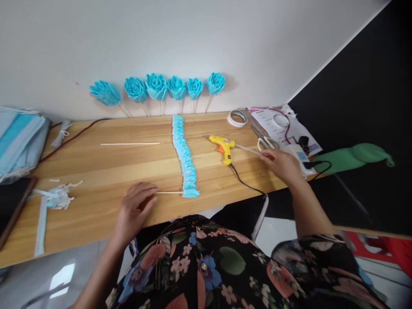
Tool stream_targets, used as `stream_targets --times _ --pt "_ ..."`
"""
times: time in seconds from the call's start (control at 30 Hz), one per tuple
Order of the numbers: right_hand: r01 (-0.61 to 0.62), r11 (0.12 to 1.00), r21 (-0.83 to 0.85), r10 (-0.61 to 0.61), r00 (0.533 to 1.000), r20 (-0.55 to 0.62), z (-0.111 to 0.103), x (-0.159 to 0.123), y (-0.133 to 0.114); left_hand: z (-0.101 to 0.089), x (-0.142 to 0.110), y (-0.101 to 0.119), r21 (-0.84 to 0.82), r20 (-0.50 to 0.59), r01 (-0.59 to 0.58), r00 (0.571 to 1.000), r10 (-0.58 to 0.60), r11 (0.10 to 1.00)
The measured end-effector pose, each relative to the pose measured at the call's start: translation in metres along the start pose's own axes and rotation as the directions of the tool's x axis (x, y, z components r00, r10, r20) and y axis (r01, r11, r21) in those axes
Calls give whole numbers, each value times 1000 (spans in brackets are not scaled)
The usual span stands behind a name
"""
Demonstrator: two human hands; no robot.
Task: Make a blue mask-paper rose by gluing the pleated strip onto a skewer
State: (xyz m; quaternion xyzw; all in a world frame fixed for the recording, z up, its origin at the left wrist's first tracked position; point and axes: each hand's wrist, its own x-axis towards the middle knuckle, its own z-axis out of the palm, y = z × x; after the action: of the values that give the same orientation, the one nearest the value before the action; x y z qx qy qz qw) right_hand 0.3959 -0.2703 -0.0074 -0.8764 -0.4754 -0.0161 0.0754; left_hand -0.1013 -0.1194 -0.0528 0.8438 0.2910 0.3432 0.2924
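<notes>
Well, nearest me on the wooden table (pixel 96 167) I have the left hand (pixel 137 208) low over the end of a thin stick (pixel 169 192); the fingers curl across it, but I cannot tell whether they pinch it or merely rest there. The stick's long axis runs crosswise, to the right of that hand, and its far tip meets the near end of the pleated blue strip (pixel 186 159). The strip itself stretches away from me, roughly square to the stick, so I judge the left hand the nearer one for that junction.

Further out on the right, I have the right hand (pixel 283 165) pinching the clear glue stick (pixel 249 149) by its rear end; its front sits in the yellow glue gun (pixel 226 146), whose nozzle points left, at the strip, well apart from it.

Beyond lie a tape roll (pixel 237 119) and scissors (pixel 268 141); farthest, blue flowers (pixel 156 87) lean against the wall (pixel 257 51).
</notes>
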Motion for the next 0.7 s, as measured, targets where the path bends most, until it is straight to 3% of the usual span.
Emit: stream_targets --times 0.13,0.27,0.47,0.7 --pt "-51 998 26 53 994 -94 7 -21 5 0 1 0 2 12 15 1000 -15 1000" --pt "114 987 110 -84 966 -245 11 -38 -23 -1 2 1 6 14 24 1000 -25 1000" --pt "222 943 248 -228 974 -5 19 -42 -87 -1 2 1 23 12 46 999 -46 999" --pt "25 981 192 -15 998 -53 38 -1 -105 1 4 5 34 -8 25 1000 -25 999"
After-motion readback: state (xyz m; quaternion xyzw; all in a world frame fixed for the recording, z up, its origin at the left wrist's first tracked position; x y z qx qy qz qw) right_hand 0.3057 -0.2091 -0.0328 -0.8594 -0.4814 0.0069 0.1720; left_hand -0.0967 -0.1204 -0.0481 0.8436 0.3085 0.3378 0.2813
